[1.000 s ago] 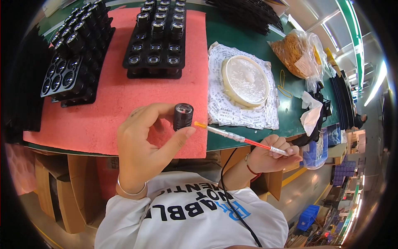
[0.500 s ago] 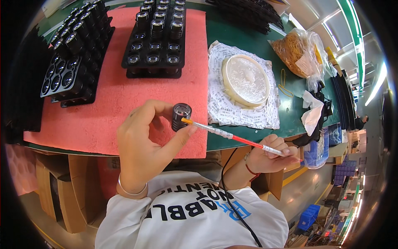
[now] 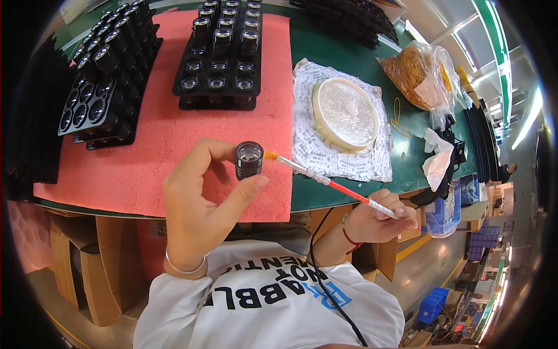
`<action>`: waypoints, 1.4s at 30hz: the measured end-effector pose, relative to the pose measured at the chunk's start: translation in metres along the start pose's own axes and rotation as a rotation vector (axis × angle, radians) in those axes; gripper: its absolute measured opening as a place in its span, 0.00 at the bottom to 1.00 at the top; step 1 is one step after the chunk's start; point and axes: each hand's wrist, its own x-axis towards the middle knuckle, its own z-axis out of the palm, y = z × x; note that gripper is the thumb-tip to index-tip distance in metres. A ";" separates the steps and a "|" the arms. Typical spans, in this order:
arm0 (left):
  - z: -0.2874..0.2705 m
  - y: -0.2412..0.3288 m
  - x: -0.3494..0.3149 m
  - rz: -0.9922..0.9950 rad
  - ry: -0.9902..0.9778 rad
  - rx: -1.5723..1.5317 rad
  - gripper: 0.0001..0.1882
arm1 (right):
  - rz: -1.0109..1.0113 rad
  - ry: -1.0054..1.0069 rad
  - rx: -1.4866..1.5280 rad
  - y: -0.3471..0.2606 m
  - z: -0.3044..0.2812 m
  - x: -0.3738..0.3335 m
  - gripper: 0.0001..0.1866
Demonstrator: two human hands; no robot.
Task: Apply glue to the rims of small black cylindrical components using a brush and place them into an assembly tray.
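Between the thumb and fingers of my left hand [image 3: 200,189] is a short black ribbed cylinder [image 3: 249,161] with a clear lens-like top, held over the pink mat. My right hand [image 3: 386,215] is closed around the red and white handle of a paintbrush [image 3: 343,189]. The brush's yellowish bristles point left and meet the right side of the cylinder near its rim. To the right of the mat, a round shallow dish [image 3: 347,112] of clear, glossy, bubbly material rests on a printed white cloth [image 3: 308,154].
Two black trays, one at left [image 3: 110,132] and one in the middle [image 3: 215,103], hold several similar cylinders on the pink mat [image 3: 151,174]. A bag of rubber bands [image 3: 415,75], a loose rubber band [image 3: 397,119] and a white tissue [image 3: 436,160] lie on the green table [image 3: 325,198].
The brush tip has moved from the cylinder's lower front to its right side near the rim. My left hand has turned and shifted the cylinder slightly left.
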 end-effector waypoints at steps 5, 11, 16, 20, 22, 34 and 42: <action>0.000 0.000 0.000 -0.010 -0.013 -0.043 0.13 | 0.023 0.022 0.044 -0.001 0.001 0.001 0.18; 0.000 -0.002 -0.001 0.001 -0.016 -0.006 0.12 | 0.053 0.057 0.124 0.000 0.004 0.003 0.17; 0.000 -0.001 -0.002 -0.039 -0.025 -0.002 0.13 | 0.053 0.064 0.119 -0.001 0.006 0.003 0.17; -0.001 0.000 -0.002 -0.050 -0.045 0.002 0.13 | 0.049 0.070 0.087 0.001 0.004 0.001 0.16; -0.001 0.000 -0.002 -0.035 -0.054 0.003 0.13 | 0.053 0.074 0.087 0.000 0.005 0.001 0.16; -0.004 -0.001 -0.003 -0.056 -0.042 -0.121 0.14 | 0.043 0.105 -0.085 0.000 0.008 -0.001 0.15; -0.047 0.009 0.013 0.391 0.211 0.301 0.19 | 0.028 0.297 -0.100 0.001 0.005 -0.004 0.18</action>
